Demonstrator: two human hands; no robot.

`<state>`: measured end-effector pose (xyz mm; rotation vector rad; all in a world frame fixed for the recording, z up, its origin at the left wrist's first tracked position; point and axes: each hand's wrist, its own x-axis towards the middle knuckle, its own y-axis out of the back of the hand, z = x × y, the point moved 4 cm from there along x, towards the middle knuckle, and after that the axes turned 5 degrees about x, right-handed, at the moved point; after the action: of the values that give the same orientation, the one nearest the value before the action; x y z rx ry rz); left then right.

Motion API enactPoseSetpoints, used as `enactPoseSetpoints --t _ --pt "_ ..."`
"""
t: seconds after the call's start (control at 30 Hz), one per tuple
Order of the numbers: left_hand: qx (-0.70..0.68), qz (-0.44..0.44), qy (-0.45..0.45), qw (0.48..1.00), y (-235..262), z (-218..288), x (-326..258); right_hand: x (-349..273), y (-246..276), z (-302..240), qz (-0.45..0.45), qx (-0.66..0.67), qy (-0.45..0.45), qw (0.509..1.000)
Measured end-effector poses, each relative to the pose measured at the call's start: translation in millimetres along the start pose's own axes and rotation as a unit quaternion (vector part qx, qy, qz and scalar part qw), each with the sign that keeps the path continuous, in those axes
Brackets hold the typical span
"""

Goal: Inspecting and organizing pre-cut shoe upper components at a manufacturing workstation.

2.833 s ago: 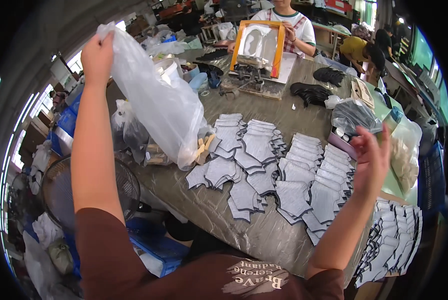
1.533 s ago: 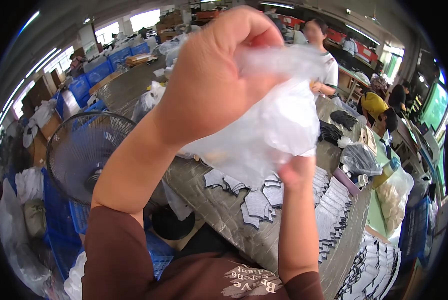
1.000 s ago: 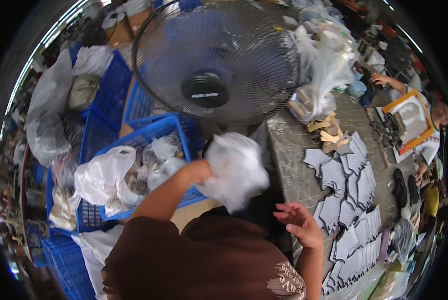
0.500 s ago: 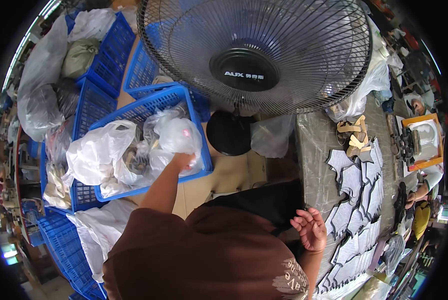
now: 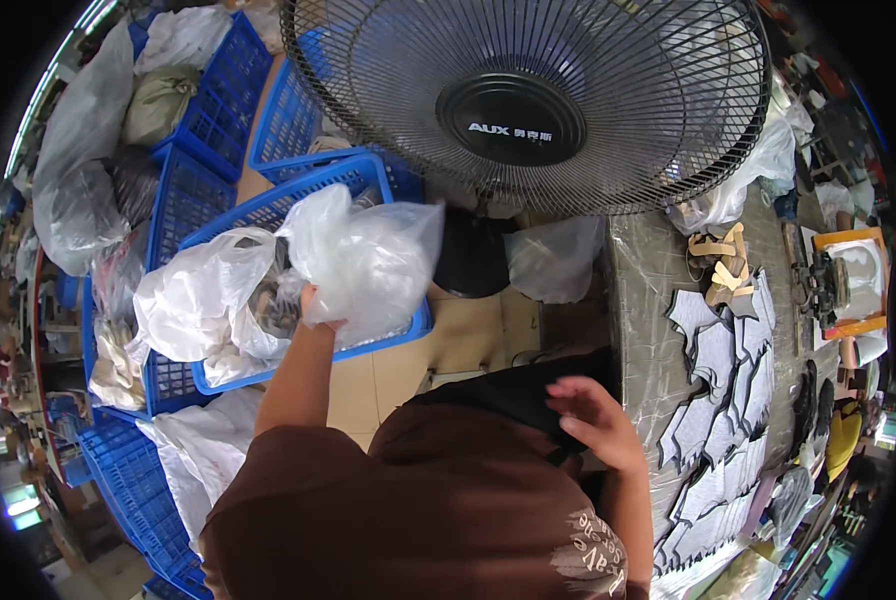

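My left hand (image 5: pixel 322 308) is closed on a translucent plastic bag (image 5: pixel 373 265), whose bottom edge flares out to the right. Beneath it stands a blue plastic crate (image 5: pixel 358 343) with other bags inside, among them a white plastic bag (image 5: pixel 203 300) at its left. What the held bag contains is too blurred to make out. My right hand (image 5: pixel 598 422) is in front of my body near the table's edge, fingers apart and slightly curled, holding nothing. To its right, grey cut pieces (image 5: pixel 713 350) lie in overlapping stacks on the table (image 5: pixel 643 290).
A large black fan (image 5: pixel 513 118) fills the top middle. More blue crates (image 5: pixel 208 110) stand at the far left, with a white sack (image 5: pixel 208 435) nearer me. Tan strips (image 5: pixel 728 265) and an orange-framed board (image 5: pixel 853 285) are on the right. A clear bag (image 5: pixel 556 260) hangs beside the table.
My left hand has lifted the translucent bag a little and shifted left; the bag now spreads out to the right. My right hand has moved left and up, away from the table's edge.
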<state>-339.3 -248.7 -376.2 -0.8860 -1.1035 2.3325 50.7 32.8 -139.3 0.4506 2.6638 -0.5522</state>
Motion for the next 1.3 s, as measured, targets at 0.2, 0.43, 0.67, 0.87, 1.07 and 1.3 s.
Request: enactPoseSetpoints --t 0.2,0.43,0.67,0.87,1.07,1.3 --pt "0.050 -0.080 0.171 0.981 -135.7 -174.3 -38.3 73.0 -20.6 23.6 0.022 0.280 0.095 0.955" --pt "0.126 -0.177 0.361 0.907 -228.0 -174.2 -57.4 8.8 38.8 7.1 0.254 0.281 0.144 0.915" --pt "-0.042 -0.246 0.582 0.774 -218.3 -216.2 -53.2 -37.4 21.9 -47.3 0.093 0.277 0.241 0.926" --pt "0.281 -0.106 0.466 0.832 -266.4 -208.7 -83.1 -18.0 57.4 11.3 0.224 0.022 0.107 0.968" --pt "0.005 -0.317 0.423 0.849 -200.3 -110.6 -11.0 -26.6 70.2 37.6 0.176 0.261 0.143 0.938" --pt "0.430 -0.117 0.032 0.895 -217.3 -94.4 -18.4 -38.0 99.2 56.2 0.128 0.355 0.177 0.909"
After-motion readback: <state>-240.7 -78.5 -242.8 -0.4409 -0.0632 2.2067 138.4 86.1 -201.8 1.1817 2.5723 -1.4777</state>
